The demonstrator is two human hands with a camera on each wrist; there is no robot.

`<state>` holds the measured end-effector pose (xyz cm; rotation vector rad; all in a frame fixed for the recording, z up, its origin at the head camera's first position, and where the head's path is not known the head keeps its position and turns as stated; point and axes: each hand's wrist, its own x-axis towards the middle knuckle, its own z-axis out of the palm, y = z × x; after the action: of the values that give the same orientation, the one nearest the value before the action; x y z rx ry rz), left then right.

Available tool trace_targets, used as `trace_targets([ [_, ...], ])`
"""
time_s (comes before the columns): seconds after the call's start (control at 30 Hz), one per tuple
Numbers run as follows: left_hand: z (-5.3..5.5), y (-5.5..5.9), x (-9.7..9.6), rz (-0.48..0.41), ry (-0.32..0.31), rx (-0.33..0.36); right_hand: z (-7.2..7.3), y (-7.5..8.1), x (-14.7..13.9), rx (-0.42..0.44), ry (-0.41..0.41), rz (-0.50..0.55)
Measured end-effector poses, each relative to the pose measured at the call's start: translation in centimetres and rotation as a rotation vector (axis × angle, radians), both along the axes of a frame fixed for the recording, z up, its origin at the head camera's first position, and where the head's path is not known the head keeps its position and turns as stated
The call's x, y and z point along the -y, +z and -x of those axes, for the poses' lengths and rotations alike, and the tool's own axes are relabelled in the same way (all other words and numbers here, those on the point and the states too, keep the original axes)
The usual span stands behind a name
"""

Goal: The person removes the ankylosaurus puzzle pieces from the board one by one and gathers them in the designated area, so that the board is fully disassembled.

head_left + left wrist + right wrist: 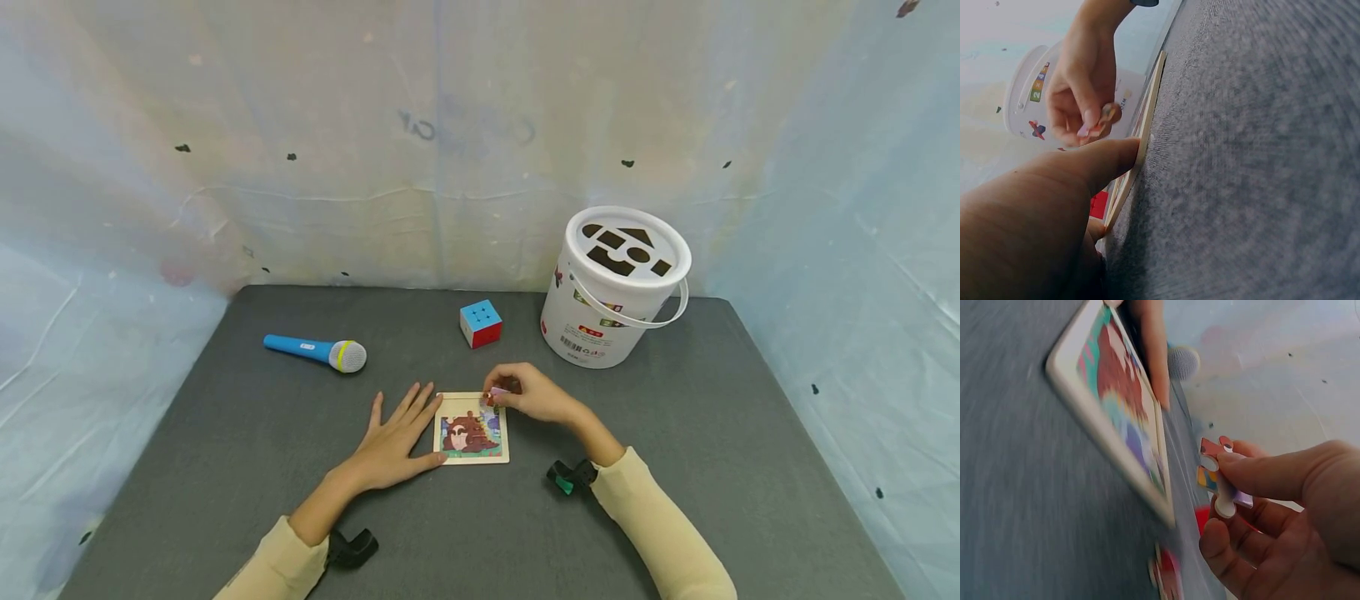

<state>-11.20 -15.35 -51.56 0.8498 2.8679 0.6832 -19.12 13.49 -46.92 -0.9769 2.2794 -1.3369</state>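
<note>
A jigsaw piece (1225, 492) is pinched between the thumb and fingers of the right hand (536, 396), and is held just above the upper right corner of a wooden puzzle board (472, 460). The remaining fingers of that hand are seen bent in behind the piece. On the board, which is laid flat, a reddish-brown creature is pictured among green, blue and purple patches, and pale wood is shown along the upper part. The board's left side is touched by the left hand (393, 450), which is laid palm down on the dark grey table (225, 467) with its fingers straight and spread; its thumb is set against the lower left edge. Near the board in the right wrist view, a blurred reddish shape (1167, 573) is seen, but what it is cannot be told.

Beyond the board, a cube (480, 323) is shown with a blue top and a red side. To the left, a blue toy microphone (303, 346) is laid on its side. To the right, a white bucket (592, 333) is placed upright, its lid pierced by dark shaped holes. The table is backed by pale sheeting (480, 125)
</note>
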Motion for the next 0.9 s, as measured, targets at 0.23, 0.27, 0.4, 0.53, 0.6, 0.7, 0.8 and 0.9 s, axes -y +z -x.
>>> trace_targets([
  [0.23,0.1,-0.7,0.2,-0.024,-0.003,-0.02,-0.1,0.6,-4.4,0.003,-0.062,-0.042],
  [0.27,0.1,-0.7,0.2,-0.027,-0.004,-0.023,-0.2,0.6,-5.0,-0.002,-0.07,-0.046],
  [0.4,0.1,-0.4,0.1,-0.027,-0.007,-0.028,-0.4,0.6,-6.9,0.002,-0.09,-0.048],
  [0.53,0.1,0.0,0.1,-0.003,-0.001,-0.018,-0.5,0.3,-8.1,-0.008,-0.098,-0.042],
  [0.6,0.1,0.1,0.1,0.003,0.001,-0.013,-0.5,0.1,-8.4,-0.012,-0.103,-0.039],
  [0.7,0.1,0.1,0.1,0.002,0.001,-0.009,-0.6,0.1,-8.8,-0.003,-0.108,-0.03],
  [0.8,0.1,0.0,0.0,-0.003,0.0,-0.007,-0.7,0.1,-9.1,0.008,-0.113,-0.034],
  [0.9,0.1,0.0,0.1,-0.01,-0.001,-0.003,-0.6,0.0,-9.3,0.011,-0.118,-0.045],
])
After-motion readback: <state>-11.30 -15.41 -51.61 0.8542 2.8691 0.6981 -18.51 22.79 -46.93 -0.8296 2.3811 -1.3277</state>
